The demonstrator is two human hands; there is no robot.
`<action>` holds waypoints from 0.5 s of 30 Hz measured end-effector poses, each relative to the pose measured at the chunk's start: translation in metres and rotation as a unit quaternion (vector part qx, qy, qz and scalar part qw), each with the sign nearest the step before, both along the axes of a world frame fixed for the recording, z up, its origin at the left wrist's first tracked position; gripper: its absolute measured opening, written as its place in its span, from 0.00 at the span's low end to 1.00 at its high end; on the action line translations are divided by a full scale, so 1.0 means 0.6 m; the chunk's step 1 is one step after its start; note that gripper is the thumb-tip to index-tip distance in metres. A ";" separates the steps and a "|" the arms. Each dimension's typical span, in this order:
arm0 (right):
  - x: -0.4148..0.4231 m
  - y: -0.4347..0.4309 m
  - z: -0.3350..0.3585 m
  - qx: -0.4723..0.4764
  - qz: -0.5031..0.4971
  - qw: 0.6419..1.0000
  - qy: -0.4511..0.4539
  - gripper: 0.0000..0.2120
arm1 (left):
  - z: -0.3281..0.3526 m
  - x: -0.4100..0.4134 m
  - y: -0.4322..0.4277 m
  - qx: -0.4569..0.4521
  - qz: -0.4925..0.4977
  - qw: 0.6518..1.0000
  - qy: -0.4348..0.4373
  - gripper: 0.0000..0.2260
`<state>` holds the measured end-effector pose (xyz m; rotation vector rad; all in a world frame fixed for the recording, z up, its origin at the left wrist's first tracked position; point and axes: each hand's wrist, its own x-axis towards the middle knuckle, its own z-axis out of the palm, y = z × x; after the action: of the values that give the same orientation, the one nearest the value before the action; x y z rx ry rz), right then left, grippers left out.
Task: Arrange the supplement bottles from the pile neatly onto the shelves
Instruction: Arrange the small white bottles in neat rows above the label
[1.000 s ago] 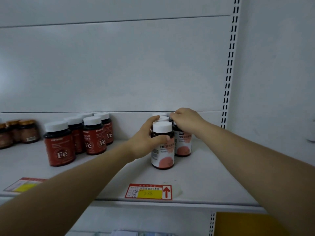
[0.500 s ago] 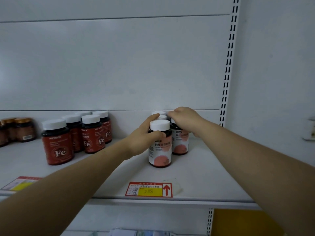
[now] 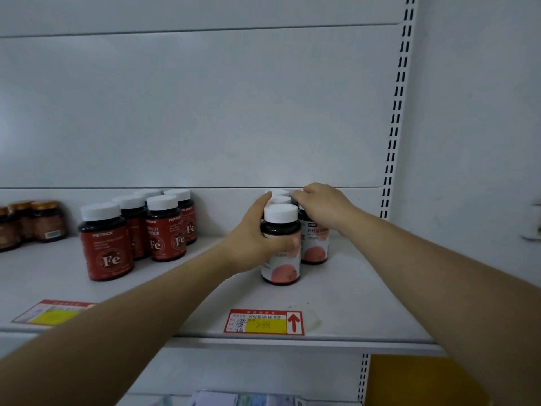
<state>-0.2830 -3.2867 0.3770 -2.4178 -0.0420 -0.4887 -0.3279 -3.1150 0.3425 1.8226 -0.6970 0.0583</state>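
Note:
On the white shelf [image 3: 351, 303] stands a cluster of dark bottles with white caps and pink-and-white labels. My left hand [image 3: 257, 238] grips the front bottle [image 3: 281, 259] round its body, thumb across the label. My right hand [image 3: 322, 206] lies over the cap of the bottle behind it on the right [image 3: 314, 247], fingers curled round the top. More white caps [image 3: 278, 196] of the same cluster show behind, partly hidden by my hands.
Several red "Fe" bottles [image 3: 106, 241] stand in rows to the left, and brown jars [image 3: 46, 221] sit at the far left. Price tags [image 3: 263, 322] lie along the shelf's front edge. A slotted upright [image 3: 393, 127] bounds the shelf on the right. A yellow panel [image 3: 421, 379] shows below.
Both hands stay on the same two bottles. My left thumb has slid further across the front bottle's label. The cluster has barely shifted.

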 end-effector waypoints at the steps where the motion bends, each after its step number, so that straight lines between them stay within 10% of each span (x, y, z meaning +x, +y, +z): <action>1: -0.001 -0.001 -0.001 0.009 -0.001 1.000 -0.003 0.16 | -0.002 -0.003 0.001 0.003 -0.003 1.000 -0.004 0.33; 15: -0.016 -0.008 -0.008 0.048 -0.005 0.998 -0.035 0.19 | -0.006 -0.001 0.015 0.003 -0.026 1.000 -0.014 0.33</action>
<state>-0.2923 -3.2917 0.3721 -2.3087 -0.0366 -0.5665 -0.3287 -3.1060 0.3392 1.8122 -0.7648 0.0474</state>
